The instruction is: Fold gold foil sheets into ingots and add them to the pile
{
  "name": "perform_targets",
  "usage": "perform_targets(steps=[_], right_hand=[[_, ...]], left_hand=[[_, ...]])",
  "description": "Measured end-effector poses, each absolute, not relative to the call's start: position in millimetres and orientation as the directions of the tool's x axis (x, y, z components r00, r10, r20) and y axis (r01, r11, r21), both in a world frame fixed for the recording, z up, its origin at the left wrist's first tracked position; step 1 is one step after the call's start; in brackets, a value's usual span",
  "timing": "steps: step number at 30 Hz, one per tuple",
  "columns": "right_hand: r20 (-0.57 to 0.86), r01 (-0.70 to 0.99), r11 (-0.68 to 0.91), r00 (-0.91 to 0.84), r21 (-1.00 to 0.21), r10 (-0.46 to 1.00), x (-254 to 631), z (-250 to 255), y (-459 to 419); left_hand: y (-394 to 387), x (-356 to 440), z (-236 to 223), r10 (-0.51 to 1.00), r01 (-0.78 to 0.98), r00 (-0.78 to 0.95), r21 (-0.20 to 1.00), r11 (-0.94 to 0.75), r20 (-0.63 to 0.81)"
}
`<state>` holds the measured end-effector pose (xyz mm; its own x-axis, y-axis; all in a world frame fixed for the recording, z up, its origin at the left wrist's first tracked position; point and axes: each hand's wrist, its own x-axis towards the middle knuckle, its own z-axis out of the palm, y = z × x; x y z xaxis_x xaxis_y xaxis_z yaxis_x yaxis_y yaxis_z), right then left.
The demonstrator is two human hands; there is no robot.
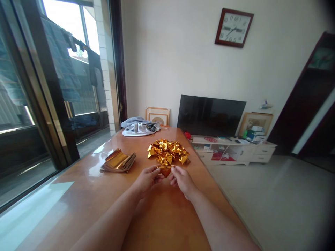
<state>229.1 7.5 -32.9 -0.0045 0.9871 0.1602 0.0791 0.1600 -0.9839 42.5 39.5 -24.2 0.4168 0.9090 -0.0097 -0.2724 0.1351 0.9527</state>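
Between my two hands is a small folded piece of gold foil paper (165,170), pinched at both ends just above the table. My left hand (149,178) grips its left end between thumb and fingers. The right end is held the same way by my right hand (182,179). Right behind it lies a heap of folded gold foil pieces (169,150), shiny and crumpled-looking. Left of my hands rests a stack of flat gold foil sheets (118,161), its top sheet curling up.
The glossy wooden table (162,216) runs away from me. Grey and white cloth (140,126) is piled at its far end beside framed pictures (158,115). Beyond its right edge stand a television (210,116) and a low white cabinet (243,153). Sliding glass doors are on the left.
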Motion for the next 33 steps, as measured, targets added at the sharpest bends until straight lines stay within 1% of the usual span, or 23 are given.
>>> perform_targets(steps=[7,10,13,17,22,28,33], right_hand=[[0.224,0.264,0.218,-0.006,-0.939,0.975,231.8,-38.5,10.6],[0.257,0.356,0.246,-0.018,-0.901,0.966,232.8,-40.3,10.9],[0.283,0.467,0.259,-0.020,-0.845,0.959,233.4,-42.8,11.6],[0.273,0.573,0.241,-0.030,-0.784,0.961,235.2,-46.1,12.7],[0.249,0.686,0.185,-0.006,-0.703,0.968,239.2,-46.4,12.5],[0.244,0.765,0.145,0.016,-0.627,0.970,238.1,-43.8,10.3],[0.245,0.755,0.141,0.027,-0.641,0.969,234.6,-40.6,7.1]], left_hand=[[41.1,48.0,-32.7,0.913,-0.107,0.404,0.994,-0.019,0.061],[43.2,48.9,-37.8,0.922,-0.038,0.378,0.996,-0.077,0.086],[44.9,48.9,-40.8,0.915,0.020,0.386,0.991,-0.134,0.116],[46.3,49.2,-42.7,0.901,0.072,0.402,0.976,-0.207,0.162],[46.2,49.9,-43.9,0.902,0.131,0.372,0.949,-0.285,0.220],[42.0,51.5,-38.5,0.888,0.170,0.368,0.920,-0.354,0.274],[40.4,51.2,-36.6,0.882,0.160,0.379,0.918,-0.362,0.281]])
